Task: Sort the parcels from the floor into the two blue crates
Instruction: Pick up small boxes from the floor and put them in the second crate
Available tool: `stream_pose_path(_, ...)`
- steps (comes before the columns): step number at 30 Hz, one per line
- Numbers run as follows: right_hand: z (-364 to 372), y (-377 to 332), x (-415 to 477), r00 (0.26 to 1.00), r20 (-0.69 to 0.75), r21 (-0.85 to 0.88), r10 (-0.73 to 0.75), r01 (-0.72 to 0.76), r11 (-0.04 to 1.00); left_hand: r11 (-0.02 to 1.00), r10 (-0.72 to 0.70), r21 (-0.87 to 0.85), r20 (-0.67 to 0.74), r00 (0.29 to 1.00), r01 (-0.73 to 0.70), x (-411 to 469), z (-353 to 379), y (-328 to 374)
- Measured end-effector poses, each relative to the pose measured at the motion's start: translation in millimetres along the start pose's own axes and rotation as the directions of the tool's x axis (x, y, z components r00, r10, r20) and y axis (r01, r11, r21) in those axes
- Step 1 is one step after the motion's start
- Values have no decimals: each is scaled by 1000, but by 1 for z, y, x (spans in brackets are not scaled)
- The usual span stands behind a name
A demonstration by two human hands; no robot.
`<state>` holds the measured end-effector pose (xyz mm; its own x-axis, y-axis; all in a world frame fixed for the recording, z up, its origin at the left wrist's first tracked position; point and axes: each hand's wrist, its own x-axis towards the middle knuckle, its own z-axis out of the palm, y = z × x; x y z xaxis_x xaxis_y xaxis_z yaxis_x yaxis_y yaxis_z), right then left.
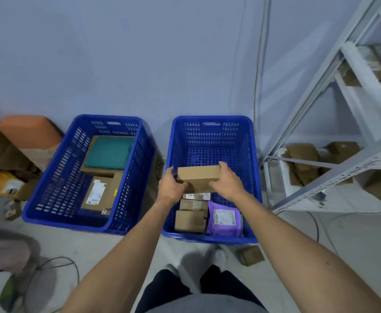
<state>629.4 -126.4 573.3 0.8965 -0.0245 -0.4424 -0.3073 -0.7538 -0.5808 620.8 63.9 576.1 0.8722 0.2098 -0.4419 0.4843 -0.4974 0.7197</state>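
Observation:
Two blue crates stand side by side against the wall. Over the right crate, both hands hold a small brown cardboard box: my left hand grips its left end and my right hand its right end. Below the box, inside this crate, lie several small brown boxes and a purple padded parcel. The left crate contains a teal flat parcel on a brown box and a labelled brown box.
A small brown box lies on the floor in front of the right crate. A white metal shelf rack with cardboard boxes stands at the right. Parcels and an orange object sit at the left; cables run across the floor.

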Motion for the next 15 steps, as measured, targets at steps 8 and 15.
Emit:
stream_pose_path(8, 27, 0, 56, 977, -70, 204, 200, -183, 962, 999, -44, 23, -88, 995, 46, 55, 17, -14)
stream_pose_path(15, 56, 14, 105, 956, -59, 290, 286, -257, 922, 984, 14, 174, 126, 992, -36, 127, 35, -45)
